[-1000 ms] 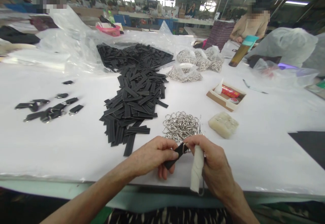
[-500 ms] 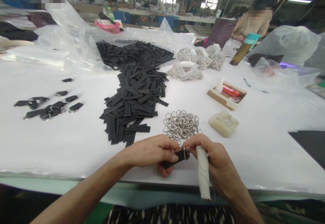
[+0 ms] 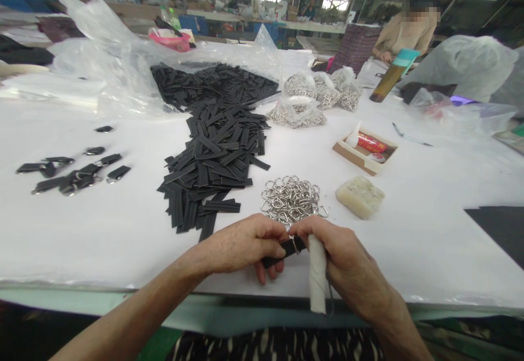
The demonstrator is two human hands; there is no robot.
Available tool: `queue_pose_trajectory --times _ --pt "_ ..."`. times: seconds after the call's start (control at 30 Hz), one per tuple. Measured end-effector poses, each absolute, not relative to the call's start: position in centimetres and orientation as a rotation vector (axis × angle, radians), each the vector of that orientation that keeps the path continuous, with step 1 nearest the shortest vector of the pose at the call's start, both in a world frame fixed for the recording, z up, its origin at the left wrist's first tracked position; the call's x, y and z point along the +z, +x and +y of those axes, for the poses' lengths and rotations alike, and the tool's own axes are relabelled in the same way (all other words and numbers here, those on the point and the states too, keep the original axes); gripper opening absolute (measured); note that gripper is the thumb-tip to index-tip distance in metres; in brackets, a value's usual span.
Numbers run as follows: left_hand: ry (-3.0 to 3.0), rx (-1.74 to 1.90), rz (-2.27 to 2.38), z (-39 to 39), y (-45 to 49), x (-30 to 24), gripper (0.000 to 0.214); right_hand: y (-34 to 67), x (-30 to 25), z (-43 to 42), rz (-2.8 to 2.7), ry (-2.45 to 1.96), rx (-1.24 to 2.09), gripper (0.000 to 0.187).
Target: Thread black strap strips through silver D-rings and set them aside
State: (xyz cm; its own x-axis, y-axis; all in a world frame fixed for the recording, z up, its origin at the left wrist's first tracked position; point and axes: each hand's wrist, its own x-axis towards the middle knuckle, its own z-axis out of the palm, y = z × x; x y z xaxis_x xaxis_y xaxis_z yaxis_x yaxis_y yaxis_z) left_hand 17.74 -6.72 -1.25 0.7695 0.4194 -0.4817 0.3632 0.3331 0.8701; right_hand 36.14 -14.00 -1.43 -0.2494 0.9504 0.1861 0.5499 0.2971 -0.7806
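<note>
My left hand (image 3: 254,246) pinches a short black webbing strap (image 3: 282,253) between thumb and fingers above the table's front edge. A metal D-ring (image 3: 295,245) sits around the strap near its right end. At that end the fingertips of my right hand (image 3: 333,243) are closed, and part of the strap is hidden behind them. A white-wrapped handle (image 3: 317,282) also hangs down from my right hand, with a thin grey loop beside it; its upper end is covered. Just beyond my hands lies a pile of loose metal D-rings (image 3: 290,200).
Black straps (image 3: 216,153) form a large heap left of centre. Several straps with rings (image 3: 82,178) lie far left. To the right are a yellowish block (image 3: 360,197), a small box (image 3: 352,156), and bags of rings (image 3: 301,112). A person (image 3: 405,36) works across the table.
My right hand has shifted slightly left, closer to my left hand. The strap's right end now reaches further into its fingers, and the white-wrapped handle has swung left.
</note>
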Motion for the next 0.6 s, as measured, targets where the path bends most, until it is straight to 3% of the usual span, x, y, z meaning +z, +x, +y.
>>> queue_pose_trajectory --times 0.13,0.27,0.6 --pt "1.117 0.131 0.694 -7.1 17.6 -1.8 0.046 36.4 -2.1 -13.9 -1.778 -1.396 0.818 0.028" --pt "0.936 0.293 0.779 -7.4 17.5 -2.4 0.059 36.4 -2.9 -14.4 -1.629 -1.389 0.662 0.018" --pt "0.591 0.623 0.726 -8.7 19.0 -2.4 0.023 34.1 -3.6 -14.9 -1.949 -1.139 0.257 0.026"
